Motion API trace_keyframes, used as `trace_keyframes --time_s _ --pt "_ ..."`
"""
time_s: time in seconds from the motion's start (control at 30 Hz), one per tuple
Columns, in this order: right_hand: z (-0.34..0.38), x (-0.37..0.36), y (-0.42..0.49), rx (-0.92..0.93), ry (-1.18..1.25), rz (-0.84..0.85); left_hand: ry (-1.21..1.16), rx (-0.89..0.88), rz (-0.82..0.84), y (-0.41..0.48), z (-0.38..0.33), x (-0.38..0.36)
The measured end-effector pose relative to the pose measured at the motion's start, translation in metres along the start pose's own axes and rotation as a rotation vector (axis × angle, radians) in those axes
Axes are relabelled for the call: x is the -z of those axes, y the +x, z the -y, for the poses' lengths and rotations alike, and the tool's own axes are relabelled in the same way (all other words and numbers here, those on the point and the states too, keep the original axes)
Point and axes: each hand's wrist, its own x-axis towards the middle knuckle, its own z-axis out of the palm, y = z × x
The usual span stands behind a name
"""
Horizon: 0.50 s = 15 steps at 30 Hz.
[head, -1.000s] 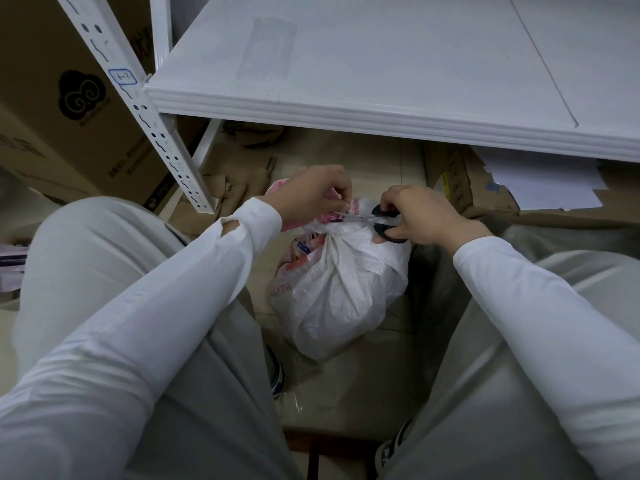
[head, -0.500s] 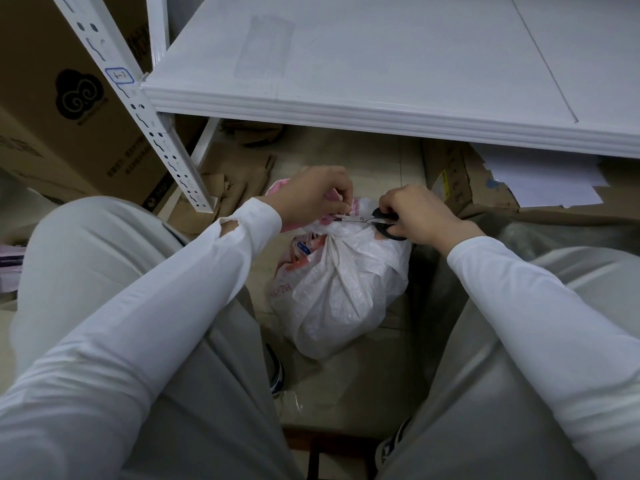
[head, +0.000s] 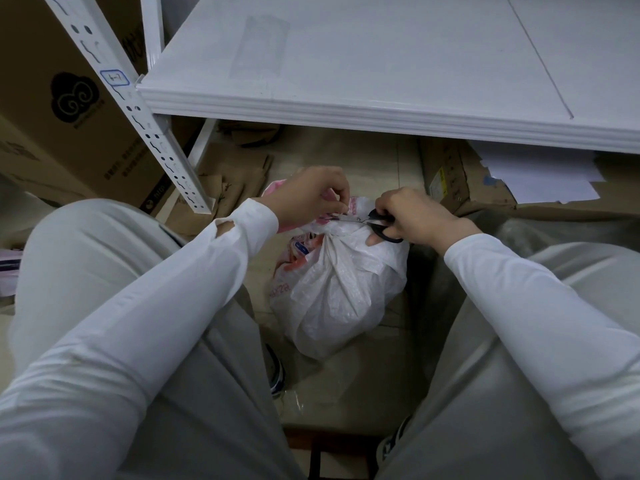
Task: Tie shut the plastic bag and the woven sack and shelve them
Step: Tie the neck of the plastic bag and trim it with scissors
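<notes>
**A:** Status: woven sack (head: 339, 292) is on the floor (head: 346, 386), just in front of the shelf (head: 381, 64) edge. Neck is bunched and looks tied.

**B:** Hands?

**A:** Left hand (head: 308, 199) pinches the sack's loose top end above the neck. Right hand (head: 412, 216) is clenched round the black handles of the scissors (head: 367, 221). Blades point at the left fingertips, right at the neck.

**B:** Risks?

**A:** Three, my read:
- The blades sit almost against the pinching fingers, so one slip nicks skin.
- A cut too close to the knot could loosen the tie or slit the weave. Contents would then spill on the lift.
- The sack is soft and nothing props it, so a sideways tug on the end could tip it.

**B:** Plastic bag?

**A:** There's pink material (head: 272, 188) behind the left hand, but I can't tell if that's it. Neither item is on the shelf board in view.

**B:** Shelving?

**A:** The board edge overhangs the sack. A straight-up lift could catch it, so I'd bring the sack out first.
</notes>
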Motion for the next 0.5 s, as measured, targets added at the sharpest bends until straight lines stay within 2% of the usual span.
trace_keyframes --time_s 0.5 --pt "-0.0018 -0.003 0.0027 0.03 -0.009 0.036 -0.04 0.027 0.023 0.0004 -0.0017 -0.0014"
